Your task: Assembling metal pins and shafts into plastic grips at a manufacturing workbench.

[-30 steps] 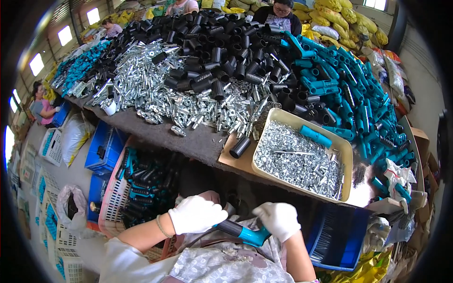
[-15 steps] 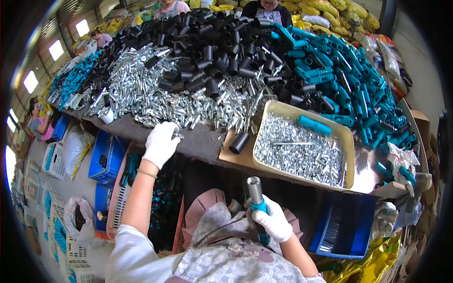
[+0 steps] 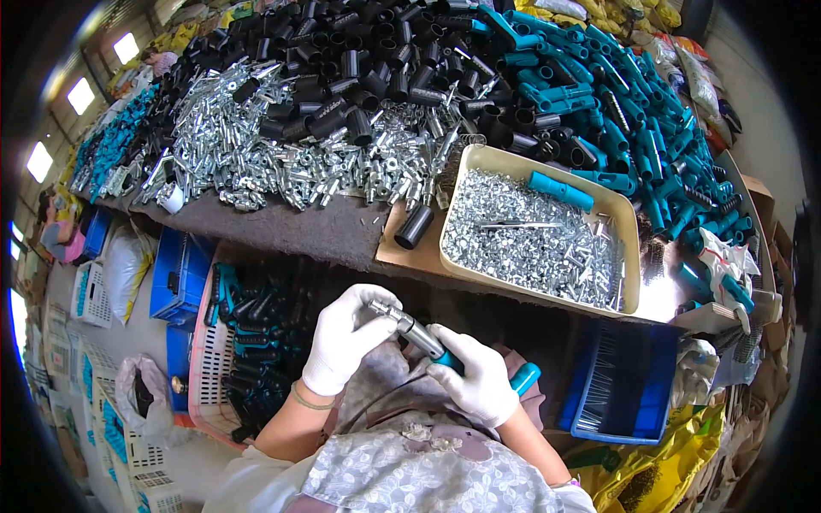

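In front of my lap, my right hand, in a white glove, is closed around a teal handle with a silver metal tube at its upper left end. The rounded teal butt sticks out past the palm. My left hand, also gloved, pinches a small silver metal fitting at the mouth of that tube. The fitting lines up with the tube; how far it sits inside, I cannot tell.
Heaps of silver metal parts, black sleeves and teal handles cover the table. A cream tray of small hardware stands at the front right. Below are a pink crate of teal-and-black pieces and a blue bin.
My left hand has come back from the table's edge with a metal fitting and met the tube. My right hand has tilted the teal handle, so its tube now points up and left.
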Demonstrator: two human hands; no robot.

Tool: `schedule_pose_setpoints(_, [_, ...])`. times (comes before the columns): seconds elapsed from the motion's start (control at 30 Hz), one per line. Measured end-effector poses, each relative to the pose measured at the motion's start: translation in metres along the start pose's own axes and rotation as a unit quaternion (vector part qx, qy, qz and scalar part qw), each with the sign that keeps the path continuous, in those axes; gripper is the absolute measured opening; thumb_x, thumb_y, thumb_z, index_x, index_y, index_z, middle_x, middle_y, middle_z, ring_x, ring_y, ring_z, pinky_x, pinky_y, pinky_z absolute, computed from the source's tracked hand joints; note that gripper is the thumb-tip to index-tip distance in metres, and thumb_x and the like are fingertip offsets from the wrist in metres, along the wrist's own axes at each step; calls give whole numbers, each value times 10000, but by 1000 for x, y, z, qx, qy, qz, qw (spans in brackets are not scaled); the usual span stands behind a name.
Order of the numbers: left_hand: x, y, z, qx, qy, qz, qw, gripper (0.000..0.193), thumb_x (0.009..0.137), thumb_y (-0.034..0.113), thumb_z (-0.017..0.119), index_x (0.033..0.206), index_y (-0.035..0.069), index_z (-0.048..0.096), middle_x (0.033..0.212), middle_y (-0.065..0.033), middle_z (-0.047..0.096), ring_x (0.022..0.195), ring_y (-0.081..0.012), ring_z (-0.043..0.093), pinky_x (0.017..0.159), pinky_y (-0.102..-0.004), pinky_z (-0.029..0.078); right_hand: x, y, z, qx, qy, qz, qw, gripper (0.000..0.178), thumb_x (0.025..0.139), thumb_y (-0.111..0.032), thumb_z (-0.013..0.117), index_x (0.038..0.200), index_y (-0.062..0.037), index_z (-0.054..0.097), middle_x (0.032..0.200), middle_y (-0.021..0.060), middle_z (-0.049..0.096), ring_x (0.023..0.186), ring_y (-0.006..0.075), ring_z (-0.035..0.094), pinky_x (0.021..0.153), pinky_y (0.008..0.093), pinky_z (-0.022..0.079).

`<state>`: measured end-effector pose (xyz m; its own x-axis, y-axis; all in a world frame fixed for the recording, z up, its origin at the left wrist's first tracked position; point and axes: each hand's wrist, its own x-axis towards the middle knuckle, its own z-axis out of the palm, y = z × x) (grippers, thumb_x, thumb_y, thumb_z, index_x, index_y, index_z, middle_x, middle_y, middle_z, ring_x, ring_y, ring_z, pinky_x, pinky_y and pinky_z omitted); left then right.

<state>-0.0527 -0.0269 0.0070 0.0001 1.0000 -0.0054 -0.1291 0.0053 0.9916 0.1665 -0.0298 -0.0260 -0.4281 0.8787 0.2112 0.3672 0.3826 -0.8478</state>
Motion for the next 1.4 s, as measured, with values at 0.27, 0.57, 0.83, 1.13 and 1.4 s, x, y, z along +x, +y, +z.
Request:
schedule_pose_setpoints(0.27, [-6, -8, -1, 117, -18, -35, 992, 217, 859, -53, 692, 1061, -27, 618, 943, -55, 657, 880, -108, 644, 793, -259, 542, -9, -4, -8, -174, 4, -12, 985, 521, 756, -163, 747, 1255, -69, 633, 864, 157, 627, 752, 364, 637, 694, 407, 521])
schedule_pose_setpoints(0.57, [-4, 15, 0, 199, -201, 163, 945, 366, 769, -71, 732, 1112, -3, 624, 1129, -155, 638, 967, -196, 637, 837, -299, 522, -11, 9, -24, 73, -116, 66, 988, 405, 858, -373, 706, 1165, -112, 662, 898, 181, 680, 851, 376, 672, 744, 424, 529])
schedule_pose_setpoints(0.83, [-7, 23, 9, 296, -115, 13, 948, 165, 833, 28, 713, 995, 2, 691, 853, -74, 680, 761, -107, 638, 682, -262, 518, -7, -5, -24, -22, -66, 63, 996, 365, 854, -363, 702, 1116, -109, 684, 908, 179, 686, 858, 381, 672, 746, 420, 528])
schedule_pose_setpoints(1.13, [1, 32, 5, 328, -243, 255, 876, 292, 752, 39, 755, 1034, 16, 681, 1030, -140, 659, 972, -305, 654, 811, -368, 554, -8, 4, -32, 78, -131, 76, 985, 414, 859, -383, 699, 1150, -89, 682, 937, 170, 701, 887, 378, 678, 775, 416, 533])
schedule_pose_setpoints(1.4, [-4, 23, -3, 336, -230, 275, 871, 228, 738, -30, 641, 924, 63, 732, 1027, -137, 664, 929, -244, 645, 797, -325, 525, -10, 4, -31, 6, -99, 30, 995, 411, 863, -389, 698, 1155, -101, 684, 925, 175, 703, 861, 378, 683, 750, 427, 540])
